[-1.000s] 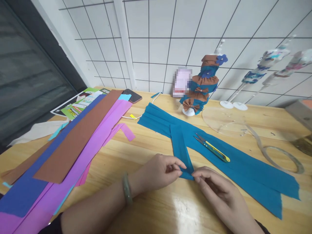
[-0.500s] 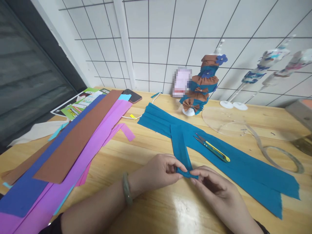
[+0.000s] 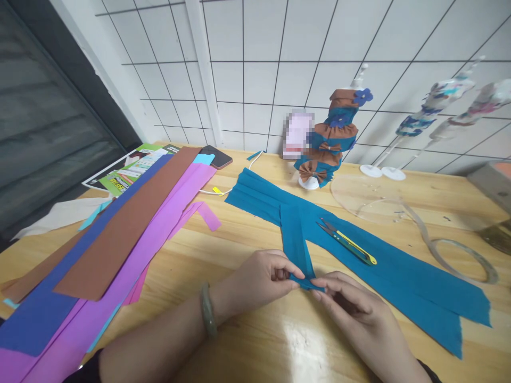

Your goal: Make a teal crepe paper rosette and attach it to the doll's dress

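Observation:
A narrow teal crepe-paper strip [image 3: 294,239] runs toward me across a wider teal band [image 3: 403,282] on the wooden table [image 3: 223,250]. My left hand [image 3: 259,279], with a green bangle on its wrist, pinches the near end of the narrow strip between thumb and fingers. My right hand [image 3: 359,314] meets it from the right and its fingertips pinch the same end. Small yellow-handled snips [image 3: 349,243] lie on the wide band just beyond my hands.
Long brown, blue and pink paper strips [image 3: 120,239] cover the table's left side, with a booklet [image 3: 128,167] and a phone [image 3: 215,157] behind. A figure dressed in teal and brown paper [image 3: 331,138] stands by the tiled wall. A tape ring [image 3: 465,260] lies at right.
The near end of the narrow strip has been gathered a little further from me, and both hands' fingertips have closed in on it. Nothing else on the table moved.

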The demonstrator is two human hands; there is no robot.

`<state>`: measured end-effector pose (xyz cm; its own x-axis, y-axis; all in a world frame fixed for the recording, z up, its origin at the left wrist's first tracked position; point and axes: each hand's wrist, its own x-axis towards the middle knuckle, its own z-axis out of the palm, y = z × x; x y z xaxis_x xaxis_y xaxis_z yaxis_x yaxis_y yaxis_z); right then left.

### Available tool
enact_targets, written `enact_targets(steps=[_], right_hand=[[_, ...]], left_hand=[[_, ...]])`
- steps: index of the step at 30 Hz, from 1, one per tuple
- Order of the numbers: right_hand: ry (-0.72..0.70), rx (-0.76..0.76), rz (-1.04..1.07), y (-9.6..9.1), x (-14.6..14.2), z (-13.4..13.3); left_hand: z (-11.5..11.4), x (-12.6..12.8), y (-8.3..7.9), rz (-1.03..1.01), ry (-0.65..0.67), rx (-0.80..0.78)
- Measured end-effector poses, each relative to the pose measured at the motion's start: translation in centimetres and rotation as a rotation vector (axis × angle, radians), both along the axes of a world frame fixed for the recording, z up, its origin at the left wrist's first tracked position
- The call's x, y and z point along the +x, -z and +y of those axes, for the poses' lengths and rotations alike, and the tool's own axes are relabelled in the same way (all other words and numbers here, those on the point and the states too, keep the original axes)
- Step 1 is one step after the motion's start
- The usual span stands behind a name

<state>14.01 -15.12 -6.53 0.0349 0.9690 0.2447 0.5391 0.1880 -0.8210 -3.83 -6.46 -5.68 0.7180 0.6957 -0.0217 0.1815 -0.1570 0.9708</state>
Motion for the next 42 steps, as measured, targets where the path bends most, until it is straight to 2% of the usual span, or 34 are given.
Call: enact_targets(steps=[11,23,36,42], right_hand=[[-0.02,-0.03,-0.034,-0.11,0.06,0.02],[-0.049,-0.076,0.026,-0.37,-0.4,-0.13],[-0.054,-0.088,0.022,-0.31,-0.45,0.06],[-0.014,-0.052,0.051,-0.58,-0.32,0.29]], left_hand=[[0.0,0.03,-0.18,0.015,-0.01,0.087],[-0.15,0.05,-0.18,0.062,0.064,0.167],[-0.29,0.08,-0.05,0.049,0.028,0.153],[-0.14,0.04,0.19,0.043,-0.011,-0.016]])
